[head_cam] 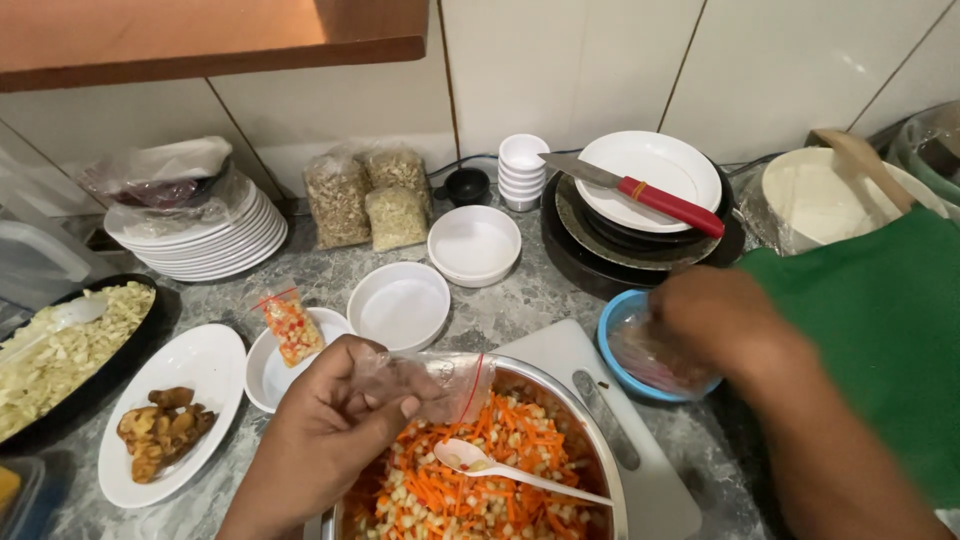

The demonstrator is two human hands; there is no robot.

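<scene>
Pinching a clear plastic bag (440, 385), the left hand (335, 420) has its fingers clamped together on it right above the near rim of the steel bowl (600, 440), full of shredded carrot mix with a white spoon (490, 465) lying in it. Over to the right, the right hand (715, 320) reaches into a blue bowl (612, 330) on the table (500, 310), blurred, so its grip I cannot tell. Farther off sits a red-handled knife (640, 192).

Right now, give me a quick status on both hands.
Left hand pinching a clear plastic bag over the steel bowl of carrot mix. Right hand at the blue bowl, blurred. White spoon resting in the mix.
</scene>
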